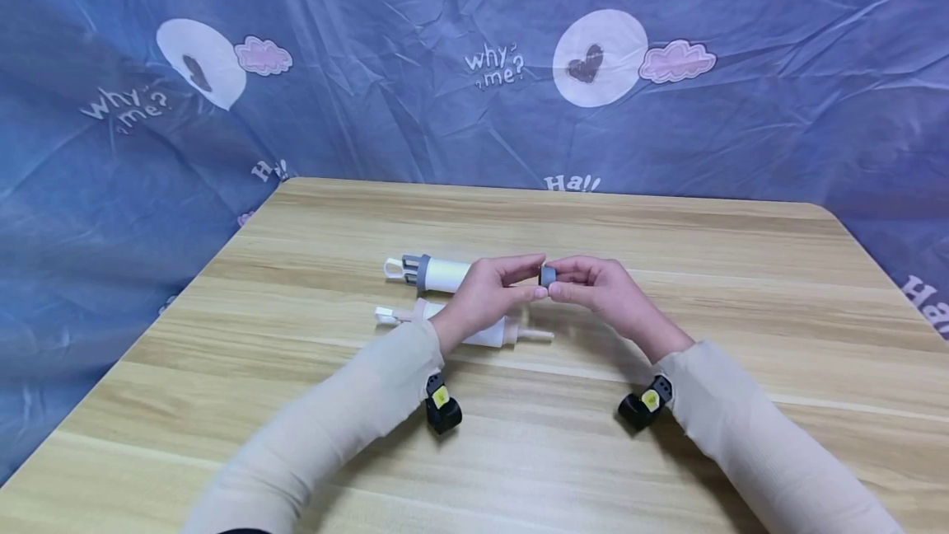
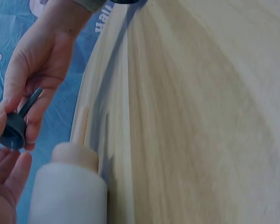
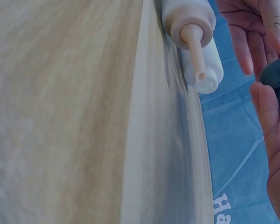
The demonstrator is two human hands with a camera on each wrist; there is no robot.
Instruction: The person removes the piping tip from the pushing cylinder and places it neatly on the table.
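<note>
Up in front of me, my right hand [image 1: 604,291] pinches a small dark grey funnel-shaped nozzle cap [image 2: 14,128] with a thin spout. In the left wrist view its hollow side faces my left hand [image 1: 485,295]. The left fingers are fairly straight and lie close around the cap's rim; whether they touch it is hard to tell. Below the left hand lies a white cylinder [image 1: 485,334] with beige end pieces and a thin beige tip. Behind it lies another white cylinder [image 1: 447,274] with a grey slotted end and white loop; the left hand partly hides both.
Both cylinders lie on a wood-grain table [image 1: 519,452], roughly side by side and left of centre. A blue printed cloth [image 1: 445,122] hangs behind the table and along its left side. Black wrist cameras [image 1: 442,406] sit below both sleeves.
</note>
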